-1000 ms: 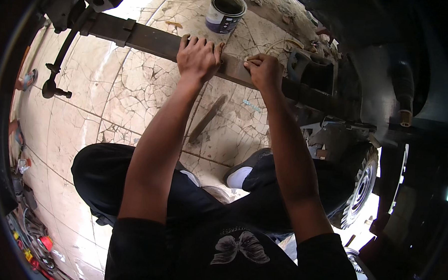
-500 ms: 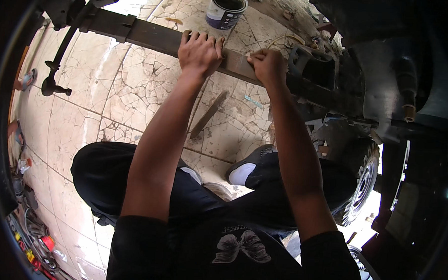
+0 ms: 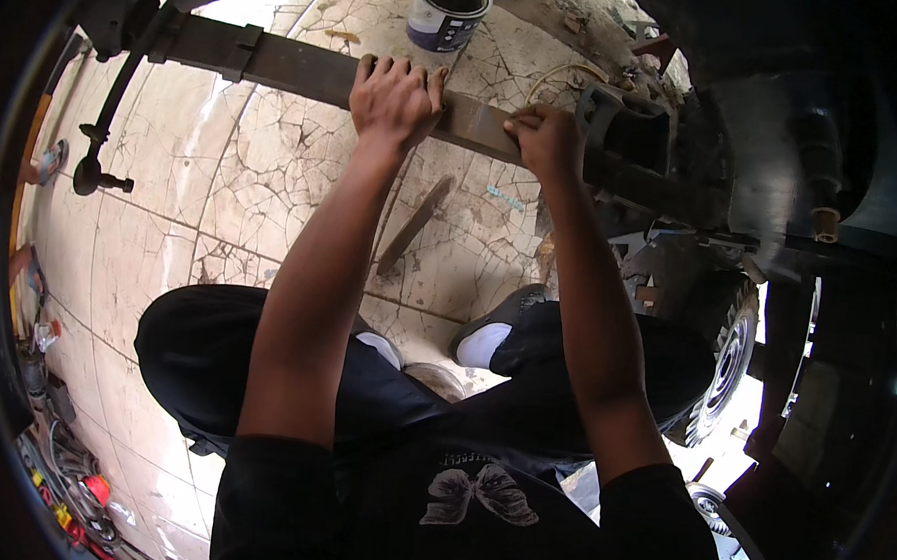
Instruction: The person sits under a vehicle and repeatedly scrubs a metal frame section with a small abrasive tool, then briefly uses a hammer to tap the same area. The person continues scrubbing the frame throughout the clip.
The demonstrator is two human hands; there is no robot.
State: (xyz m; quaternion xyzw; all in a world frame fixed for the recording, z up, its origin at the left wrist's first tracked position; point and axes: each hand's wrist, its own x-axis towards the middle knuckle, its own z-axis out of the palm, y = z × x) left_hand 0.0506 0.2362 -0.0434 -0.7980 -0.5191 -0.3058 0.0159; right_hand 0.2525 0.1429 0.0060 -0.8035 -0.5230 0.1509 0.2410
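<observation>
A long, flat, dark steel bar (image 3: 303,68) with a band clamped round it runs across in front of me, sloping down to the right. My left hand (image 3: 396,103) is closed over it, with its fingers curled across the far edge. Farther right, my right hand (image 3: 548,142) is pinched, fingertips at the bar's upper face beside a duller, scraped-looking patch (image 3: 472,121). Whatever is between those fingertips is too small or hidden to make out. Beyond the bar stands an open paint can (image 3: 440,31), white and dark blue, its inside dark.
A dark rod with a ball joint (image 3: 90,174) hangs at the left. On the cracked tile floor (image 3: 272,187) lies a flat strip (image 3: 414,225). Dark vehicle parts crowd the right, with a wheel (image 3: 730,367) below. Tools and cables (image 3: 64,483) lie lower left.
My right hand has slid a little to the right along the bar, still pinched. My left hand keeps its place on the bar. The whole view has shifted slightly.
</observation>
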